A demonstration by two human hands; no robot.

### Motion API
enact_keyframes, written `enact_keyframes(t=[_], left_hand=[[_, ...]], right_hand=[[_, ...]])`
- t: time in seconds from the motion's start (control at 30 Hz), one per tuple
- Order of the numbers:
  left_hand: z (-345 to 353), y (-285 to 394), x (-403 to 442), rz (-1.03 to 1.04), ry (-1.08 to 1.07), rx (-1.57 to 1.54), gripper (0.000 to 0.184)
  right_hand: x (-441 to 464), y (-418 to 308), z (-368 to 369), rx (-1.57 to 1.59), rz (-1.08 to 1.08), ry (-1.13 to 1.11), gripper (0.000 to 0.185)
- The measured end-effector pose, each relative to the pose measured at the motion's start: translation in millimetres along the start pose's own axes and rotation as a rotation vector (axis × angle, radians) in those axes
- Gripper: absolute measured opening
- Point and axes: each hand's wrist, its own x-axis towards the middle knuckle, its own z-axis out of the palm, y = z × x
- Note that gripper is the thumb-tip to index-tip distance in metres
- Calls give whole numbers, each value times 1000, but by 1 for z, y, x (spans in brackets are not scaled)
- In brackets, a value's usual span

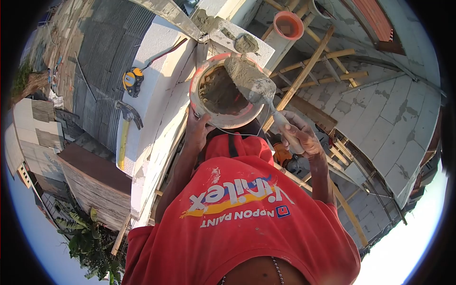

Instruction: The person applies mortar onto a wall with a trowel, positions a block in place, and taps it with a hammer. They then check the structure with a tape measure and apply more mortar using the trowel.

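Observation:
My left hand (195, 129) grips the near left rim of a red bucket (232, 120) with its thumb over the edge. Wet grey mortar (216, 90) lies inside the bucket. My right hand (304, 136) is wrapped round the handle of a trowel (264, 91). The trowel's blade, coated with mortar, extends over the right side of the bucket's mouth. Just beyond the bucket, a lump of mortar (246, 43) sits on a pale block ledge (223, 42). A thin wire handle hangs from the bucket's near side.
On the white wall top to the left lie a hammer (124, 133) and a yellow-and-black tape measure (133, 80). A second red bucket (288, 25) stands at the upper right. Wooden poles (304, 71) cross the drop on the right, beside a block wall (380, 114).

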Motion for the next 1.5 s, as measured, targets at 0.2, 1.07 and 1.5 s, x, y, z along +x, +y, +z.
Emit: enact_keyframes(t=[0.2,1.07,1.5], left_hand=[[-20,-8,-10,0,56,-11,77],[-15,-15,-18,-58,88,1,86],[3,-6,-5,94,-79,276,78]], right_hand=[[109,-53,-15,-670,-326,231,63],[150,-85,-17,-1224,-192,466,44],[38,31,51,-1211,-27,122,48]])
